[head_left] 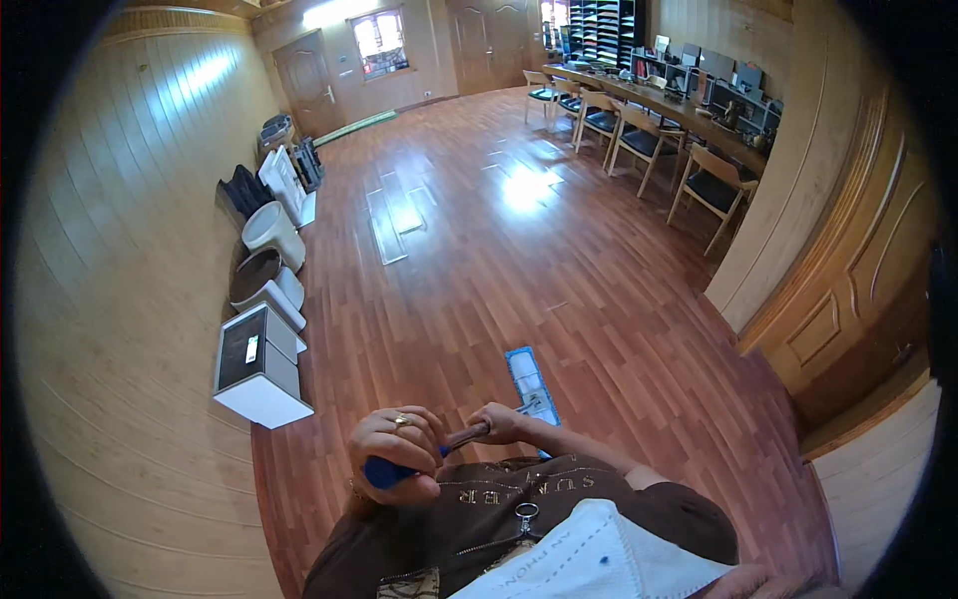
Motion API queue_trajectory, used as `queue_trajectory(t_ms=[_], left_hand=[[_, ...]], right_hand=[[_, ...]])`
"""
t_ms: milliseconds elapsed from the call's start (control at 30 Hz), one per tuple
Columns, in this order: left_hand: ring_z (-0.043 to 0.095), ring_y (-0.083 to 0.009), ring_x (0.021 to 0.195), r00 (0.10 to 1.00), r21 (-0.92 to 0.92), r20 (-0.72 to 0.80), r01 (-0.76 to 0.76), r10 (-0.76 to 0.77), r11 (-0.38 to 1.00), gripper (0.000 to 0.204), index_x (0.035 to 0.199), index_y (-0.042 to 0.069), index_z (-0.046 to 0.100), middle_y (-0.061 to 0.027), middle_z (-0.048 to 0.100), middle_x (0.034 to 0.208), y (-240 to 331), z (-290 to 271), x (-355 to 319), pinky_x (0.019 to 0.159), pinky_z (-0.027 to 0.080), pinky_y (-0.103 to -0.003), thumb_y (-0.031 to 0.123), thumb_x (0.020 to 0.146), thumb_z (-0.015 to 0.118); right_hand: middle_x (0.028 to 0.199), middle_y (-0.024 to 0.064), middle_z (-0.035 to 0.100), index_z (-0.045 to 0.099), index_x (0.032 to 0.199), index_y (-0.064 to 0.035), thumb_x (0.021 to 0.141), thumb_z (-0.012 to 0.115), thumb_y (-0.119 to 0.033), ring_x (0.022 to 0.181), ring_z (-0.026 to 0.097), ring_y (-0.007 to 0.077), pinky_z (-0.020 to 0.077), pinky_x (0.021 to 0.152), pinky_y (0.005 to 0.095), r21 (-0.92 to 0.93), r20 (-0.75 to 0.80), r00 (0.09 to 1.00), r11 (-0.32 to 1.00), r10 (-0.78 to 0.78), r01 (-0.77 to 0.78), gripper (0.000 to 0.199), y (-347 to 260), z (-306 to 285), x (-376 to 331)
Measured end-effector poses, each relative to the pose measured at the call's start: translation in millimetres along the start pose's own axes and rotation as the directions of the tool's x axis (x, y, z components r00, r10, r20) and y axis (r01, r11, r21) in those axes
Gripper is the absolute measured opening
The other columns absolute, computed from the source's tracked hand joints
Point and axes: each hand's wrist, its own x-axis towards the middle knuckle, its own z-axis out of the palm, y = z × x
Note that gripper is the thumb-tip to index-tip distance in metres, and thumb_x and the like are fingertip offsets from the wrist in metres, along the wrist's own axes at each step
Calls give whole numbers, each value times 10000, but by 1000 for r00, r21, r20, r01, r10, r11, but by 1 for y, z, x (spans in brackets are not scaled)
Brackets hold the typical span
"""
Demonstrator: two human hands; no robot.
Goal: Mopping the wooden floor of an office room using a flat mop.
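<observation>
- My left hand [397, 451] is wrapped around the blue grip at the top of the mop handle [454, 442], steadying the upper end.
- My right hand [499, 421] clasps the handle lower down, where it can steer.
- The flat blue mop head [526, 376] lies flush on the wooden floor [559, 260] just ahead of me.
- White boxes [261, 364] line the wall at my left.

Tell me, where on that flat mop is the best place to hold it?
Probably on the mop handle, near its top end, where the left hand wraps the blue grip and the right hand closes just below. The shaft is thin and round and slants down to the blue pad flat on the floor, so wrapping it from the sides suits.
</observation>
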Motion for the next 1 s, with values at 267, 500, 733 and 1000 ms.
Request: queue_trajectory(t_ms=[267,500,733,1000], left_hand=[[637,-265,666,978,-32,-2,209,-209,977,191,745,44,626,-85,633,691,-42,24,-6,770,473,-422,128,702,792],[649,-252,802,944,18,147,297,-296,955,132,797,63,649,-80,665,786,-101,84,-8,872,425,-427,115,750,761],[630,-222,933,869,-52,385,358,-312,932,108,822,94,626,-64,646,851,-153,174,0,922,372,-414,116,793,728],[570,-229,1051,735,-151,645,391,-209,908,141,907,121,609,-55,634,1009,-183,265,1,961,333,-426,181,823,705]], right_hand=[[793,167,640,639,772,-93,728,677,-260,778,618,373,495,662,458,-130,-206,968,976,146,-175,176,65,-19,-36],[841,174,652,657,808,-77,678,709,-271,832,636,355,499,701,421,-194,-309,858,856,410,-479,240,111,-57,-130],[710,174,615,635,717,-79,736,706,-311,696,619,355,488,606,410,-213,-630,737,859,243,-466,243,199,-43,-292],[634,139,588,567,640,-51,763,659,-223,534,542,246,411,486,373,-42,-715,515,707,472,-706,231,159,-14,-442]])
